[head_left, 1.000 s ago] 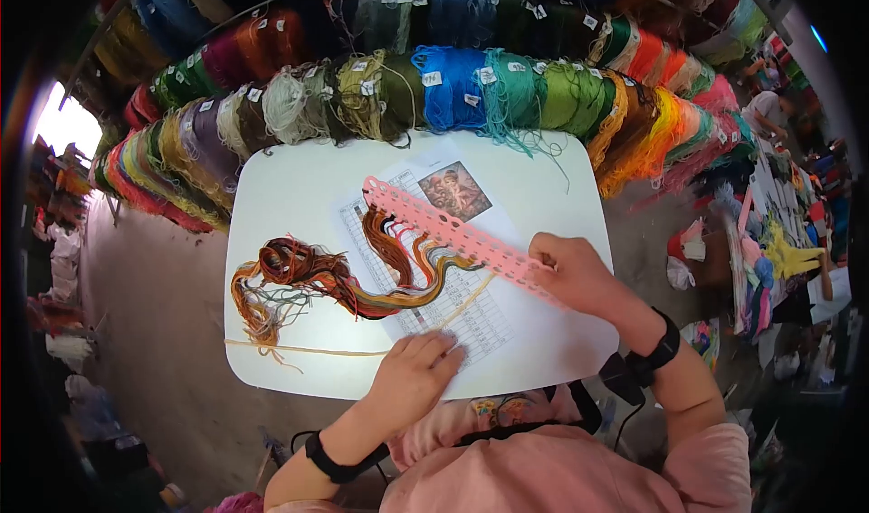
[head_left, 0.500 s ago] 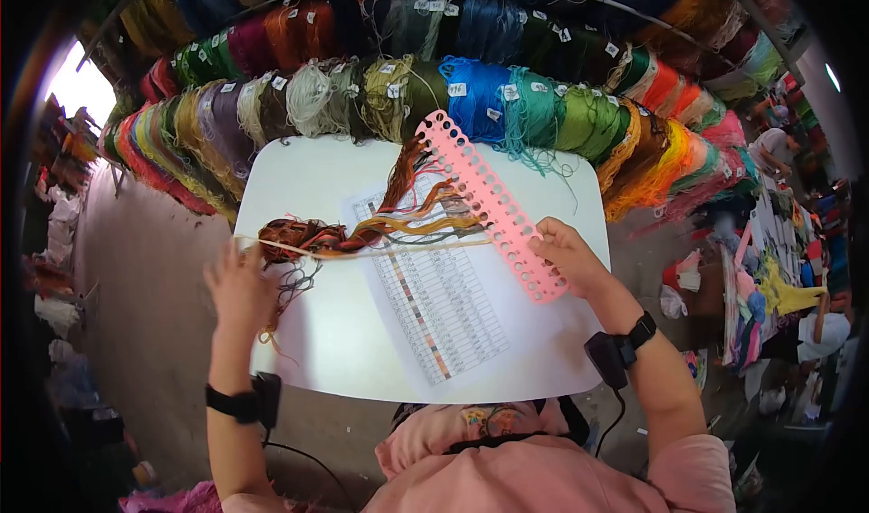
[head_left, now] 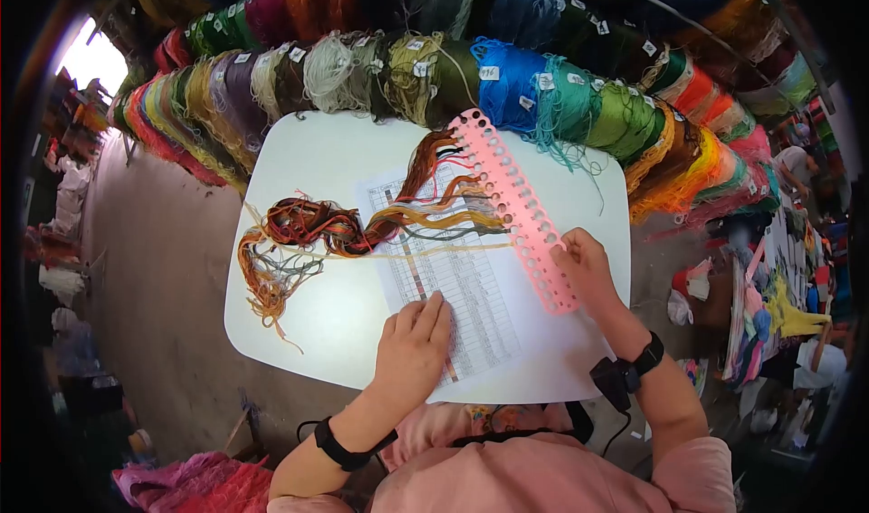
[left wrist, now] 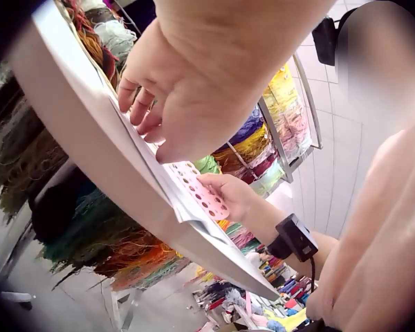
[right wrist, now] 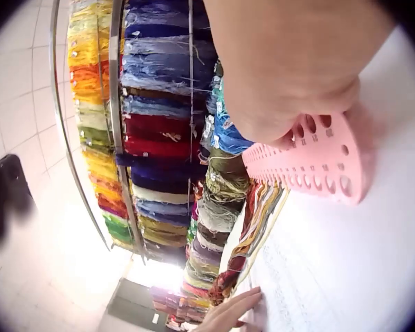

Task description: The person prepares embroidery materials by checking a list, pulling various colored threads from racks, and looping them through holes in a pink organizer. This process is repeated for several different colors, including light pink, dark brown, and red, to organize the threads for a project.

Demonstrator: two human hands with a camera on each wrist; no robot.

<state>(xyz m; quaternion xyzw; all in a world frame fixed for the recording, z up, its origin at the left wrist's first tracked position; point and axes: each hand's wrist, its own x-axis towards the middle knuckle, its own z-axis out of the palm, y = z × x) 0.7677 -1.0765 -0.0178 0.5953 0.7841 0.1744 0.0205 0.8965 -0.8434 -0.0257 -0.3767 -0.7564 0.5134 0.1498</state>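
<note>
My right hand grips the lower end of a long pink thread holder punched with rows of holes. It slants across the right half of the white table. Brown, red, orange, gold, grey and cream embroidery threads hang from its left edge and gather in a loose tangle at the table's left. A single pale thread stretches lowest among them. My left hand rests, fingers extended, on a printed chart. The right wrist view shows the holder close up, with numbers beside its holes.
Racks of labelled thread skeins curve around the table's far side. Pink and red yarn lies at the lower left. A side table with colourful bundles stands at the right, near another person.
My left hand went out to the table's left edge along the pale thread, then came back onto the chart. The pink holder has turned steeper, its top farther away, still in my right hand.
</note>
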